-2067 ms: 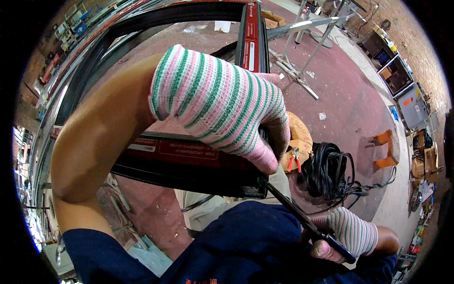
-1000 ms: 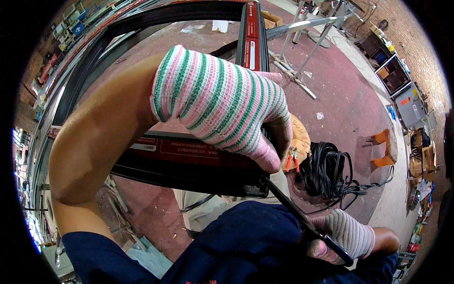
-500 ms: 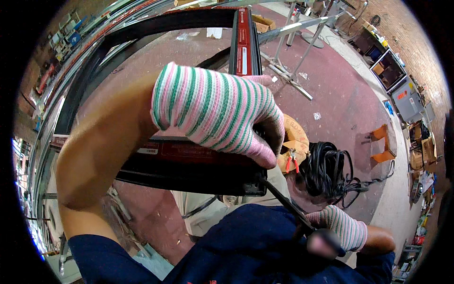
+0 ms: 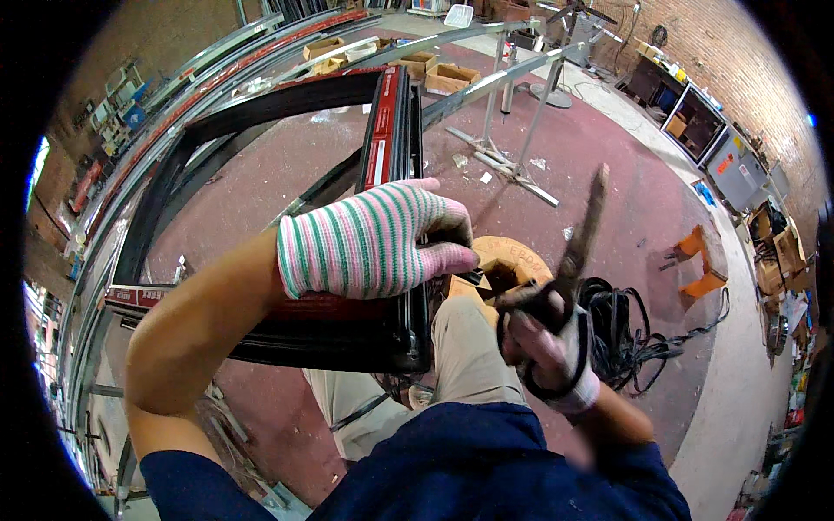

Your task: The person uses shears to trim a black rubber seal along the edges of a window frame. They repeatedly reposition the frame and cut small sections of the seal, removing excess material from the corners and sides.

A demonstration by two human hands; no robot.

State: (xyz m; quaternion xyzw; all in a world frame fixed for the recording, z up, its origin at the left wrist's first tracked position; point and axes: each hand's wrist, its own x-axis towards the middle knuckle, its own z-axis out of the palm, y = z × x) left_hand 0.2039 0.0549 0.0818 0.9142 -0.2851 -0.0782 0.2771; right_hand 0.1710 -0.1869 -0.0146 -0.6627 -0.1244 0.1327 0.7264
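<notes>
My left hand (image 4: 378, 243), in a pink, green and white striped glove, rests over the near right corner of a black window frame (image 4: 382, 334) with red film on its faces. Its thumb and fingers are closed on a black rubber strip (image 4: 472, 276), whose short end pokes out past the fingertips. To the right, my gloved right hand (image 4: 543, 352) is raised and wrapped round the black handles of a pair of scissors (image 4: 582, 239). Their dark, worn blades point up and away, apart from the frame. Motion blurs part of this hand.
Between my knees and the floor stands a round tan spool (image 4: 512, 253). A heap of black rubber strip (image 4: 621, 339) lies right of it. Metal trestles (image 4: 521, 130) and long profiles are beyond the frame. An orange metal piece (image 4: 702, 260) sits farther right.
My right hand has come up from beside my body, now showing the scissors. The black strip no longer stretches from the frame corner toward it. The view has tilted up.
</notes>
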